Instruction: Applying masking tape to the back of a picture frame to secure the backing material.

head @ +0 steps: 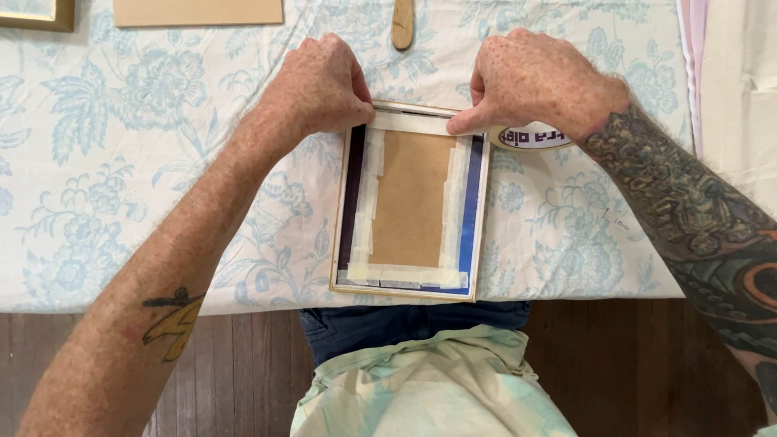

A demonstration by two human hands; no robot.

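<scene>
A small picture frame (pixel 477 243) lies face down near the table's front edge, its brown backing board (pixel 411 198) held in by strips of pale tape (pixel 409 277) along the sides and bottom. My left hand (pixel 320 85) presses on the frame's top left corner. My right hand (pixel 538 81) presses a white strip (pixel 409 123) of tape along the top edge with its thumb. A roll of tape (pixel 530 139) lies under my right hand, beside the frame's top right corner.
The table wears a white cloth with a pale blue flower print (pixel 105 162). A brown board (pixel 198 11) and a gold frame corner (pixel 36 14) lie at the far edge, with a wooden tool (pixel 402 24) between my hands. Dark wood floor (pixel 243 364) shows below.
</scene>
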